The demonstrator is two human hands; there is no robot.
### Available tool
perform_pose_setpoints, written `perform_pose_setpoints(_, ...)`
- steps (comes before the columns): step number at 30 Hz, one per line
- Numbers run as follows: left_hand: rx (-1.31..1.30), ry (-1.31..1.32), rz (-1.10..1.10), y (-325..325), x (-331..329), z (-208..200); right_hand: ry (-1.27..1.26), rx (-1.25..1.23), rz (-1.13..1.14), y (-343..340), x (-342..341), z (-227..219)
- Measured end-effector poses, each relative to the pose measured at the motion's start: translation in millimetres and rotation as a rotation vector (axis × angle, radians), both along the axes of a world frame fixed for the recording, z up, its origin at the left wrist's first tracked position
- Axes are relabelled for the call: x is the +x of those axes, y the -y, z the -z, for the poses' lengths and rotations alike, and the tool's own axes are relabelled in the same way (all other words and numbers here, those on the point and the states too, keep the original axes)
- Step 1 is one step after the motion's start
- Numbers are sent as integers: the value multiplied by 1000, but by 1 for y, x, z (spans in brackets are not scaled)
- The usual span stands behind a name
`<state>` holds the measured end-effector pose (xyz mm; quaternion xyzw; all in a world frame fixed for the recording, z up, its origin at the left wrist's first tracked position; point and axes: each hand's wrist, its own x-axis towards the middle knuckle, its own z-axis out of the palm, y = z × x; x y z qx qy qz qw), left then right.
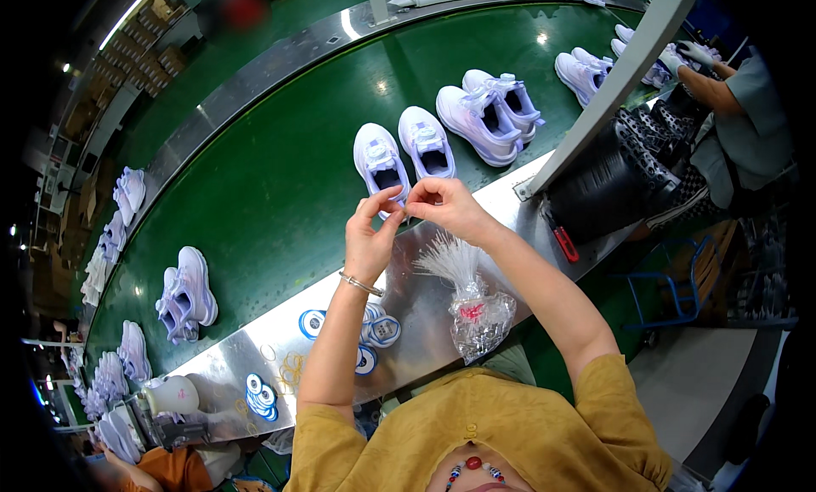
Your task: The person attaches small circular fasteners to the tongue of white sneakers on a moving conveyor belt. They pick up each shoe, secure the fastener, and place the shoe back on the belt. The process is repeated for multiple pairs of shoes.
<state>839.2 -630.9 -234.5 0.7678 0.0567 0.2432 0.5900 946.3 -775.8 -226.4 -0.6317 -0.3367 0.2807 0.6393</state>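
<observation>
Both hands meet above the near edge of the green conveyor belt, right at the heels of two white-and-lilac sneakers, a left-hand one (374,152) and a right-hand one (422,133). My left hand (370,241) is closed, thumb and forefinger pinched together. Beside it my right hand (455,210) pinches too, its fingertips nearly touching the left's. Whatever lies between the fingertips is too small to make out. A bundle of thin clear plastic strands (450,261) in a clear bag (483,318) lies below my right hand. Round blue-and-white tags (382,330) lie by my left forearm.
Another sneaker pair (480,130) stands to the right on the belt (280,186), one more (189,292) to the left. On the metal ledge (408,356) are yellow rubber bands (291,369) and a red-handled tool (564,244). A grey post (595,101) rises at right, near a co-worker's gloved hands (680,56).
</observation>
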Motion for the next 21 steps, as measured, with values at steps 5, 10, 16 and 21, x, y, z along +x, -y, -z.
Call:
perform_pose_setpoints(5, -39, -21, 5, -4, 0, 4, 54, -8, 13, -2, 0, -6)
perform_pose_setpoints(10, -69, -43, 28, -5, 3, 4, 17, 18, -58, -3, 4, -2)
perform_pose_setpoints(16, -34, -42, 29, -3, 8, 2, -11, -28, -116, 0, 15, -6)
perform_pose_setpoints(21, 463, 26, -20, 0, -3, -4, 229, -103, 27, 26, 16, -16)
